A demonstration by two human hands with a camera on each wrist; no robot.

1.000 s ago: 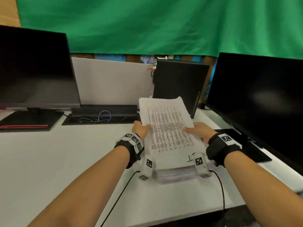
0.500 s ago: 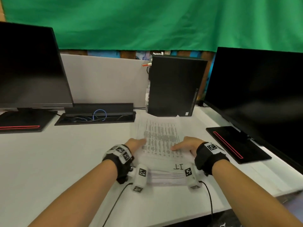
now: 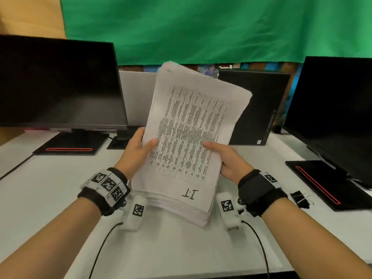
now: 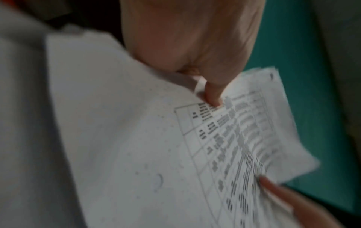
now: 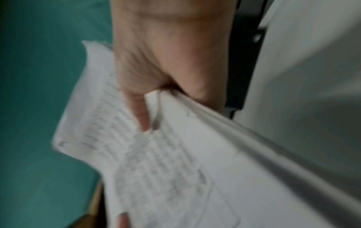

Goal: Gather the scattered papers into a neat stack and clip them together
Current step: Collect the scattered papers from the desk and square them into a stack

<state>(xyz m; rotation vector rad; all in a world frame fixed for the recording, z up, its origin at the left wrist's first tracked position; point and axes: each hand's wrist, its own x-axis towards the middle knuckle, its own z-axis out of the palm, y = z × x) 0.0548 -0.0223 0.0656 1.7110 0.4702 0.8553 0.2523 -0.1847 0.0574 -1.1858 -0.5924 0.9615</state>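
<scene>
A thick stack of printed papers (image 3: 189, 137), marked "I-T" near its lower edge, stands tilted up from the white desk (image 3: 50, 198) on its near edge. My left hand (image 3: 138, 150) grips its left side, thumb on the top sheet. My right hand (image 3: 223, 158) grips the right side the same way. In the left wrist view the left thumb (image 4: 213, 92) presses on the papers (image 4: 136, 146). The right wrist view shows the right thumb (image 5: 140, 112) over the edge of the stack (image 5: 175, 154). A black binder clip (image 3: 300, 198) lies on the desk right of my right wrist.
Dark monitors stand at the left (image 3: 56, 83) and right (image 3: 332, 101), each on a black base with a red line. A black computer tower (image 3: 259, 109) stands behind the papers. A green cloth (image 3: 201, 27) hangs at the back. Cables run from both wrists toward the desk's near edge.
Half a second ago the stack lay flat on the desk under both hands. Now both hands have lifted and tilted it upright, and the head view has shifted closer.
</scene>
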